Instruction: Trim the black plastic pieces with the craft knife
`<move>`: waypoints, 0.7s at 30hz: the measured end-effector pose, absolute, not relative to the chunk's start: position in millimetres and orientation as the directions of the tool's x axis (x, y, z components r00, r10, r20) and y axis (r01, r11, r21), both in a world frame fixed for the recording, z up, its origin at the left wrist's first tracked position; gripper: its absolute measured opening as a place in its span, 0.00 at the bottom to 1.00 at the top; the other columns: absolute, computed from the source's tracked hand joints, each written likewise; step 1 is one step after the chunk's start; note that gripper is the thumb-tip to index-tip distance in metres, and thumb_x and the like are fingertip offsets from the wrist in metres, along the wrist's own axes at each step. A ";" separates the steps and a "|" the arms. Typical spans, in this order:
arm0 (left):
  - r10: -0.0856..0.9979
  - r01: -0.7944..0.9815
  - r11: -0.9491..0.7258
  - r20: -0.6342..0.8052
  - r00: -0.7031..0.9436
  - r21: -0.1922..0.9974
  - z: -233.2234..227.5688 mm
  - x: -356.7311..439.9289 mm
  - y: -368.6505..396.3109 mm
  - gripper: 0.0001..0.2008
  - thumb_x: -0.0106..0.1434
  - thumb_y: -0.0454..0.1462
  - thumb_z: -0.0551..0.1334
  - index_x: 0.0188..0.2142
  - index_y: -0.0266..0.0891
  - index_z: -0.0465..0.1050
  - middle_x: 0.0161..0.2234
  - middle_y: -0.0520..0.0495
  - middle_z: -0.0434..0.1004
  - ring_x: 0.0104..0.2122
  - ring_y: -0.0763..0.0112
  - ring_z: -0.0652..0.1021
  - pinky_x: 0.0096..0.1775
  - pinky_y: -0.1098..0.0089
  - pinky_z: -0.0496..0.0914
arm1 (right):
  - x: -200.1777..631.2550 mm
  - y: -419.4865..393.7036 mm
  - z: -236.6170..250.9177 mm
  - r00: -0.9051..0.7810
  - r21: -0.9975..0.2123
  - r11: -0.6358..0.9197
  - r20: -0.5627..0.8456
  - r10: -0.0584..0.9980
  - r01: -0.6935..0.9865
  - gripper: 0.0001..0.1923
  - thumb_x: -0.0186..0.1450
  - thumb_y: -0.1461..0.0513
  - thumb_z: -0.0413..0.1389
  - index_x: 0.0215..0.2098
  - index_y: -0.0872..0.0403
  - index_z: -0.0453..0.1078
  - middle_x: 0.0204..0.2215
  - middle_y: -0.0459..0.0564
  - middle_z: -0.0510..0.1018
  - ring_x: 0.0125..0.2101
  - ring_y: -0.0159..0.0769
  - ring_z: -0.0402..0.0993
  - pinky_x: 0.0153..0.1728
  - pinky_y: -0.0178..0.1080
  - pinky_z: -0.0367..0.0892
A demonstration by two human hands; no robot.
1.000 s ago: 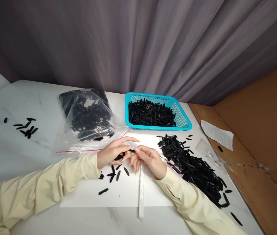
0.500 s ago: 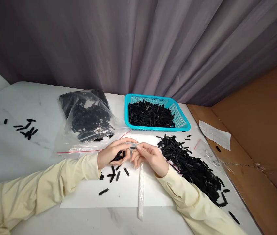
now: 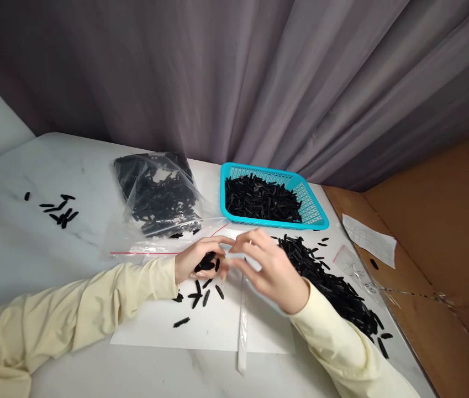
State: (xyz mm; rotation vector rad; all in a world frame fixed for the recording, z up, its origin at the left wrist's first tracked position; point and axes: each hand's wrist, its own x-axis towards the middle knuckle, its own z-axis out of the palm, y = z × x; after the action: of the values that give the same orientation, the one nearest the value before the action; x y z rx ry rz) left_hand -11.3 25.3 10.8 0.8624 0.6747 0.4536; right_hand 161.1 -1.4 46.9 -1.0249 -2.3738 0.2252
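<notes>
My left hand (image 3: 201, 258) rests on a white sheet (image 3: 213, 326) and is closed around a small bunch of black plastic pieces (image 3: 207, 262). My right hand (image 3: 269, 271) hovers just to its right, fingers pinching at a thin clear strip near the left fingertips; motion blur hides the exact grip. A long narrow clear sleeve (image 3: 242, 323) lies on the sheet below the hands. A few loose black pieces (image 3: 201, 296) lie under my left hand.
A large heap of black pieces (image 3: 333, 287) lies to the right. A teal basket (image 3: 319, 218) of them stands behind, a clear bag (image 3: 159, 202) of them at its left. Several stray pieces (image 3: 60, 210) lie far left. A paper slip (image 3: 369, 237) sits by the brown board.
My right hand has lifted and turned over toward the left hand, and is blurred. The left hand keeps its bunch. The camera has shifted slightly left.
</notes>
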 end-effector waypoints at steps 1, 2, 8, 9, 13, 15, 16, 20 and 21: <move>0.617 -0.108 0.591 -0.362 0.699 0.799 9.6 -11.8 25.2 0.24 0.52 0.32 0.50 0.51 0.33 0.61 0.14 0.54 0.66 0.07 0.82 0.53 0.10 0.80 0.43 | 156.2 -8.5 45.4 -0.595 -0.337 0.708 0.386 0.705 0.620 0.08 0.64 0.61 0.50 0.34 0.56 0.68 0.32 0.53 0.73 0.33 0.39 0.65 0.33 0.40 0.63; 0.619 -0.113 0.602 -0.372 0.692 0.791 8.7 -12.3 25.1 0.26 0.51 0.32 0.50 0.51 0.34 0.61 0.13 0.56 0.63 0.08 0.82 0.53 0.11 0.80 0.43 | 152.2 -13.8 43.6 -0.621 -0.322 0.718 0.360 0.696 0.617 0.08 0.64 0.60 0.51 0.34 0.57 0.69 0.31 0.53 0.73 0.32 0.39 0.64 0.32 0.40 0.62; 0.608 -0.065 0.595 -0.395 0.688 0.801 9.3 -13.7 22.5 0.28 0.47 0.29 0.50 0.51 0.34 0.62 0.12 0.59 0.56 0.08 0.82 0.53 0.13 0.79 0.44 | 146.6 -14.6 36.0 -0.710 -0.301 0.745 0.237 0.663 0.596 0.06 0.63 0.63 0.52 0.36 0.57 0.69 0.31 0.53 0.73 0.34 0.38 0.66 0.32 0.39 0.63; 0.609 -0.057 0.585 -0.392 0.690 0.809 10.2 -13.7 22.1 0.28 0.47 0.29 0.50 0.51 0.34 0.62 0.11 0.59 0.55 0.08 0.82 0.52 0.13 0.79 0.44 | 147.2 -13.4 35.9 -0.713 -0.309 0.742 0.224 0.664 0.595 0.06 0.62 0.64 0.53 0.36 0.58 0.69 0.31 0.53 0.73 0.33 0.38 0.67 0.32 0.39 0.64; 0.599 -0.028 0.557 -0.378 0.706 0.830 12.9 -13.1 22.0 0.27 0.48 0.29 0.49 0.50 0.33 0.62 0.09 0.61 0.52 0.08 0.80 0.51 0.13 0.79 0.44 | 150.2 -13.2 32.6 -0.702 -0.387 0.719 0.214 0.679 0.577 0.04 0.62 0.66 0.51 0.34 0.58 0.68 0.30 0.52 0.73 0.31 0.36 0.69 0.29 0.36 0.65; 0.589 -0.028 0.549 -0.362 0.722 0.836 12.8 -12.7 22.8 0.27 0.49 0.30 0.48 0.50 0.32 0.62 0.10 0.57 0.60 0.08 0.81 0.51 0.13 0.78 0.44 | 152.3 -14.2 29.0 -0.671 -0.435 0.697 0.243 0.701 0.570 0.06 0.63 0.67 0.48 0.32 0.56 0.67 0.29 0.51 0.72 0.30 0.35 0.69 0.29 0.35 0.66; 0.583 -0.029 0.543 -0.352 0.732 0.839 12.5 -12.7 23.3 0.27 0.49 0.30 0.48 0.50 0.31 0.62 0.12 0.53 0.66 0.09 0.81 0.51 0.13 0.78 0.44 | 153.5 -14.6 27.1 -0.656 -0.461 0.687 0.259 0.709 0.561 0.07 0.64 0.67 0.47 0.32 0.56 0.66 0.28 0.51 0.72 0.30 0.35 0.69 0.30 0.35 0.66; 0.579 -0.033 0.518 -0.322 0.749 0.855 10.4 -12.8 23.7 0.26 0.49 0.30 0.48 0.50 0.29 0.62 0.21 0.41 0.76 0.09 0.82 0.52 0.13 0.77 0.44 | 157.0 -15.0 24.1 -0.619 -0.559 0.648 0.279 0.734 0.517 0.06 0.64 0.68 0.47 0.33 0.55 0.65 0.28 0.49 0.72 0.31 0.33 0.69 0.32 0.34 0.66; 0.583 -0.034 0.516 -0.322 0.746 0.856 10.1 -12.9 23.5 0.26 0.49 0.30 0.48 0.50 0.30 0.62 0.20 0.42 0.75 0.09 0.82 0.53 0.14 0.77 0.44 | 157.4 -15.3 24.9 -0.616 -0.566 0.644 0.278 0.737 0.515 0.06 0.64 0.68 0.47 0.33 0.54 0.65 0.28 0.49 0.72 0.31 0.33 0.69 0.33 0.35 0.66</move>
State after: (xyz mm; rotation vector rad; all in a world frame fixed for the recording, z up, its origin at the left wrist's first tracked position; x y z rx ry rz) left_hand -12.9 23.5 10.1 0.9685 0.6446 0.4032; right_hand 157.4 -15.3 24.9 -0.9781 -2.3709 0.6024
